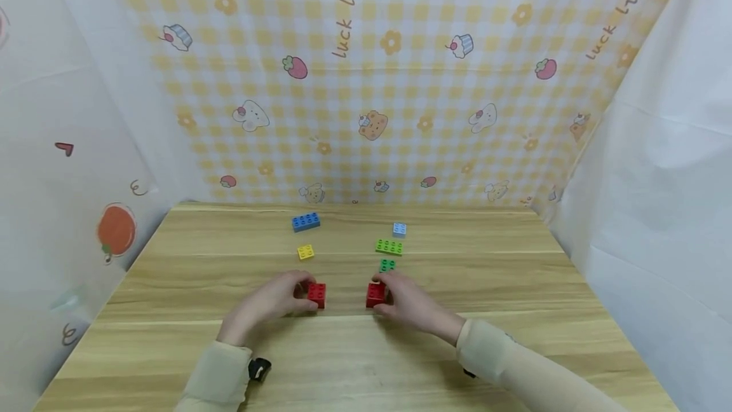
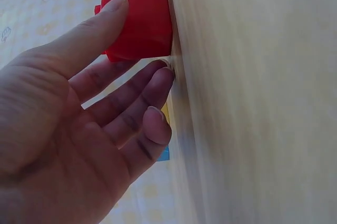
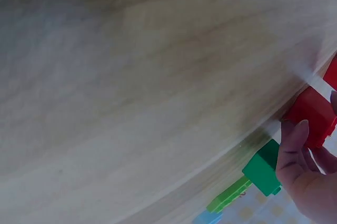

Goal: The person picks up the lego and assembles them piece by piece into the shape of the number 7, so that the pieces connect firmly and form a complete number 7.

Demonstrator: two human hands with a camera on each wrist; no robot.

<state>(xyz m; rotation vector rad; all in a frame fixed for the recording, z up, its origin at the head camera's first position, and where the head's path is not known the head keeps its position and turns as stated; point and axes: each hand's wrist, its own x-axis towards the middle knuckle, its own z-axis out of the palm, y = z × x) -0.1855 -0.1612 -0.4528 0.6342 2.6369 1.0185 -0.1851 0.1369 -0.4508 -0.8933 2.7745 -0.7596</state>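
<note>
Two red toy building bricks stand on the wooden table with a gap between them. In the head view my left hand (image 1: 274,301) pinches the left red brick (image 1: 317,295) between thumb and fingers. The left wrist view shows the thumb along this red brick's side (image 2: 147,31), with the other fingers curled loosely below. My right hand (image 1: 412,302) grips the right red brick (image 1: 375,295) from its right side, thumb near and fingers far. Just behind it lies a dark green brick (image 1: 387,265), which the right wrist view shows beside the right hand (image 3: 310,187).
Behind the dark green brick lie a flat lime green brick (image 1: 389,247) and a small light blue brick (image 1: 399,229). On the left, a yellow brick (image 1: 305,252) and a long blue brick (image 1: 305,222) sit farther back. Patterned cloth (image 1: 354,94) hangs behind the table (image 1: 343,361).
</note>
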